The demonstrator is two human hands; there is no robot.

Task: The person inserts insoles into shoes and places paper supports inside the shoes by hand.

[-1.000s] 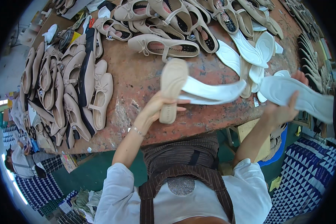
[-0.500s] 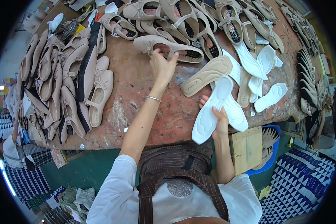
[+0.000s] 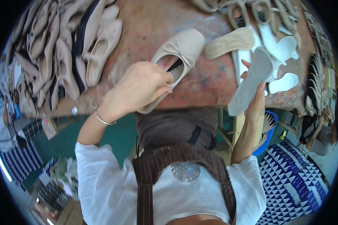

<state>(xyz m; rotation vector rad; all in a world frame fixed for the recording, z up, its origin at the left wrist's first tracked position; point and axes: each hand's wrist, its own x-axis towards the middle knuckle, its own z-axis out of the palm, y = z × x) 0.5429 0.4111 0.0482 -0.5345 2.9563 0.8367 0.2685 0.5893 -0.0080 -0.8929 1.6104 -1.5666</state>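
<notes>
Nearest, the left hand [image 3: 146, 84] is closed on the rear part of a beige closed-toe shoe with a small bow [image 3: 182, 45], fingers at its opening. Half a second ago that shoe lay farther off with its toe to the left; now it has been drawn to the near edge of the brown, paint-worn surface [image 3: 214, 88], toe pointing away. That appears to make it the piece in work, its red-marked inside partly exposed. To the shoe's right, the right hand [image 3: 256, 107] is clamped on a white contoured foam insole [image 3: 253, 80], swung farther from the middle than before, so the two remain apart. Just right of the shoe's toe lies a tan padded insole [image 3: 231, 43]. Well left of the shoe is a heap of beige shoes [image 3: 65, 67]; beyond it, to the right, are loose white insoles [image 3: 285, 47].
</notes>
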